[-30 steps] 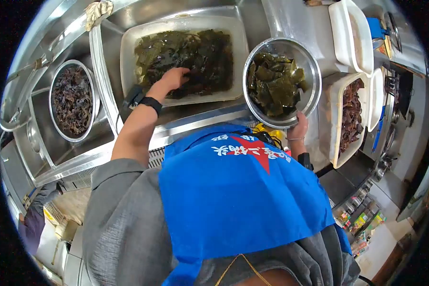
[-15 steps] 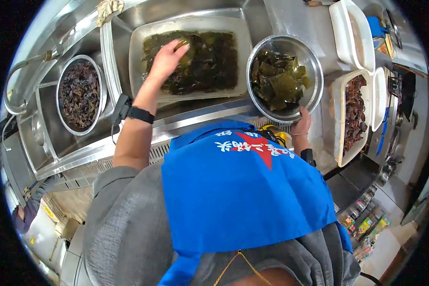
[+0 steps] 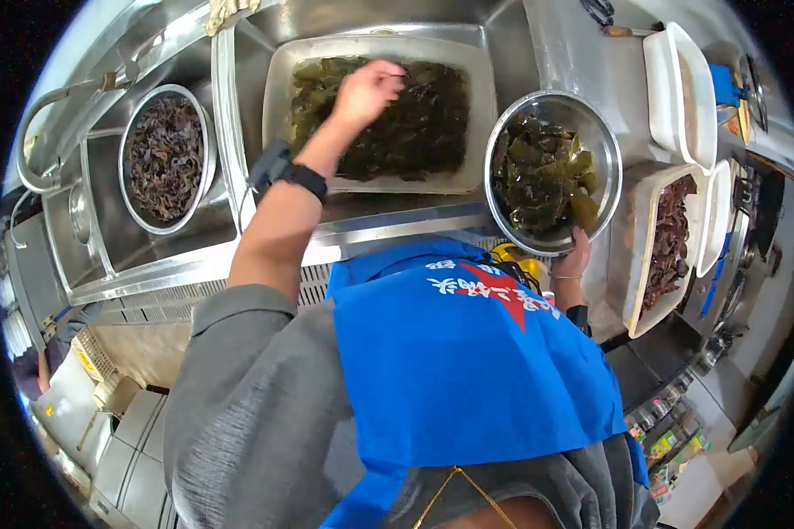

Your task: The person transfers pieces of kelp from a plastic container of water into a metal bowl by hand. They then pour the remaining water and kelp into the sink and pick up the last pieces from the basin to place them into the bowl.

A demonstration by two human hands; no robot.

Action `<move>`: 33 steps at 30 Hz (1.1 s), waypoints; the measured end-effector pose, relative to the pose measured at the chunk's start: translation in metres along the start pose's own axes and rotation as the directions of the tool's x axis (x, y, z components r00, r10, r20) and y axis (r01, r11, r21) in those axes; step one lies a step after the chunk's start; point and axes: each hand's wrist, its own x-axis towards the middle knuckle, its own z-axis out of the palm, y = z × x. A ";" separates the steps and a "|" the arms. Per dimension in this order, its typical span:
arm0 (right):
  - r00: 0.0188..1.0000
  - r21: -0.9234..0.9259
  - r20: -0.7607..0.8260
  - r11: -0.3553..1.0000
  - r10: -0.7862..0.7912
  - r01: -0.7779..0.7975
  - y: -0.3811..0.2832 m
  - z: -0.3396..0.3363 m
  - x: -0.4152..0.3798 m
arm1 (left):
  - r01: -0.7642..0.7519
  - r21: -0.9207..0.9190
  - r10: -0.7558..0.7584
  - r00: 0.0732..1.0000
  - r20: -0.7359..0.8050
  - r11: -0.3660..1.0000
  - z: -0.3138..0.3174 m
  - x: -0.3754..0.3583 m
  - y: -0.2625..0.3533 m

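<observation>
Dark green leafy pieces (image 3: 423, 137) lie in a plastic tub (image 3: 276, 110), just beneath the left hand (image 3: 366, 93); its fingers curl toward the thumb, and I cannot tell whether they pinch a piece. To their right, a steel bowl (image 3: 605, 167) holds similar pieces; the right hand (image 3: 573, 256) clasps its near rim, probably to steady it beside the tub. Right of those fingers stands a container (image 3: 641, 247) of reddish-brown pieces (image 3: 667, 251), seemingly kept separate by kind.
</observation>
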 end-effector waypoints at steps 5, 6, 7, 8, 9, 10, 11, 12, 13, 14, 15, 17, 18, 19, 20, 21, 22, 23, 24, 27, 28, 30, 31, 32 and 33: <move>0.999 -0.178 0.020 0.984 -0.028 0.032 -0.022 0.010 -0.011 | -0.190 0.783 0.165 0.980 0.113 0.592 -0.062 0.046 -0.058; 1.000 -0.184 0.013 0.983 -0.022 0.024 -0.018 0.007 -0.011 | -0.324 0.819 0.255 0.940 0.224 0.473 -0.060 0.051 -0.061; 0.997 -0.274 0.008 0.959 -0.074 0.073 -0.011 0.003 -0.009 | -0.326 0.816 0.250 0.941 0.230 0.478 -0.057 0.055 -0.064; 0.992 -0.363 0.006 0.924 -0.128 0.121 -0.009 0.003 -0.008 | -0.366 0.849 0.176 0.930 0.322 0.382 -0.051 0.058 -0.066; 0.992 -0.368 -0.002 0.923 -0.126 0.117 -0.009 0.002 -0.007 | -0.414 0.865 0.096 0.910 0.404 0.284 -0.045 0.063 -0.067; 0.999 -0.174 -0.041 0.985 0.003 -0.010 -0.009 0.000 -0.005 | -0.421 0.860 0.095 0.906 0.412 0.288 -0.040 0.065 -0.069; 0.990 0.031 -0.053 0.991 0.134 -0.133 -0.010 -0.001 -0.004 | -0.352 0.907 -0.085 0.921 0.379 0.232 -0.035 0.063 -0.066; 0.989 0.029 -0.061 0.991 0.135 -0.134 -0.008 -0.004 -0.004 | -0.290 0.943 -0.259 0.910 0.324 0.161 -0.032 0.063 -0.064; 0.967 -0.459 0.064 0.853 -0.245 0.247 -0.005 -0.009 -0.003 | -0.321 0.927 -0.220 0.907 0.360 0.191 -0.034 0.062 -0.075; 0.806 -0.748 0.349 0.377 -0.477 0.547 -0.005 -0.012 -0.002 | -0.323 0.926 -0.223 0.905 0.362 0.194 -0.033 0.058 -0.071; 0.808 -0.749 0.350 0.377 -0.475 0.546 -0.004 -0.013 -0.002 | -0.249 0.921 -0.308 0.888 0.341 0.301 -0.032 0.052 -0.064; 0.813 -0.747 0.367 0.377 -0.453 0.547 -0.003 -0.014 -0.001 | -0.155 0.904 -0.396 0.860 0.322 0.398 -0.037 0.045 -0.075; 0.812 -0.745 0.371 0.378 -0.451 0.550 -0.004 -0.014 -0.001 | -0.265 0.887 -0.292 0.875 0.387 0.379 -0.045 0.041 -0.098; 0.805 -0.739 0.380 0.374 -0.456 0.561 -0.005 -0.013 -0.002 | -0.371 0.862 -0.187 0.873 0.451 0.345 -0.050 0.037 -0.110; 0.797 -0.732 0.389 0.370 -0.462 0.571 -0.006 -0.013 -0.001 | -0.367 0.865 -0.186 0.876 0.446 0.344 -0.051 0.031 -0.107; 0.794 -0.728 0.392 0.371 -0.465 0.576 -0.003 -0.015 0.001 | -0.296 0.868 -0.246 0.877 0.412 0.400 -0.051 0.020 -0.101; 0.824 -0.751 0.355 0.390 -0.442 0.533 0.003 -0.018 0.003 | -0.221 0.865 -0.305 0.873 0.382 0.451 -0.052 0.009 -0.096; 0.851 -0.772 0.317 0.406 -0.419 0.488 0.008 -0.020 0.005 | -0.181 0.827 -0.300 0.873 0.384 0.532 -0.054 0.000 -0.098; 0.847 -0.769 0.320 0.406 -0.424 0.494 0.009 -0.017 0.006 | -0.180 0.828 -0.295 0.877 0.380 0.532 -0.059 -0.005 -0.111; 0.995 -0.036 -0.075 0.997 0.072 -0.075 0.006 -0.006 0.005 | -0.148 0.835 -0.368 0.847 0.384 0.529 -0.062 -0.019 -0.114; 0.997 -0.006 -0.017 0.997 0.079 -0.079 0.001 -0.004 0.004 | -0.149 0.837 -0.362 0.851 0.380 0.527 -0.066 -0.023 -0.106; 0.996 0.028 0.045 0.997 0.077 -0.078 0.003 -0.006 0.006 | -0.148 0.838 -0.276 0.901 0.333 0.526 -0.073 -0.031 -0.089; 0.994 -0.205 0.053 0.973 -0.093 0.102 0.013 -0.012 0.012 | -0.150 0.838 -0.270 0.904 0.330 0.524 -0.078 -0.034 -0.080; 0.962 -0.422 0.096 0.865 -0.254 0.271 0.010 -0.009 0.013 | -0.101 0.787 -0.191 0.944 0.269 0.609 -0.083 -0.036 -0.072; 0.961 -0.420 0.095 0.865 -0.259 0.274 0.007 -0.007 0.012 | -0.062 0.722 -0.118 0.973 0.196 0.689 -0.088 -0.038 -0.065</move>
